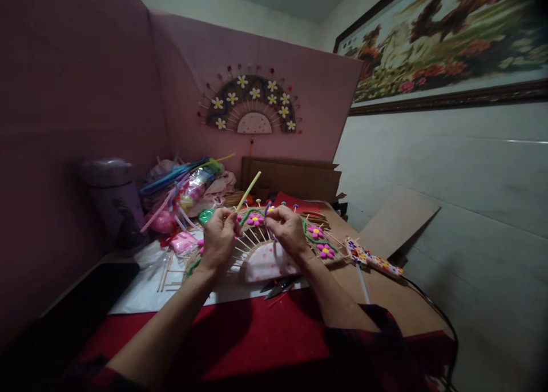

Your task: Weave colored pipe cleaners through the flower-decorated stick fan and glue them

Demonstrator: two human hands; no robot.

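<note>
My left hand (219, 232) is closed in a pinch on a pale yellow pipe cleaner (249, 190), which slants up and to the right. Opposite it, my right hand (287, 227) pinches a thin purple pipe cleaner (268, 209) between thumb and fingers. Both hands hover over a half-round fan (338, 254) on the table. Pink flowers (315, 231) with yellow centres, a green wavy trim and thin sticks decorate it. Its white spotted base (265, 262) faces me. Dark scissors (280, 287) lie just in front of that base, partly in shadow.
A similar fan with white flowers (255, 93) hangs on the pink panel. Bagged craft supplies (192, 189) pile up at back left, beside a purple tumbler (117, 203). Cardboard (291, 176) stands behind. At right lies a flower-patterned tool (374, 261) with a black cord.
</note>
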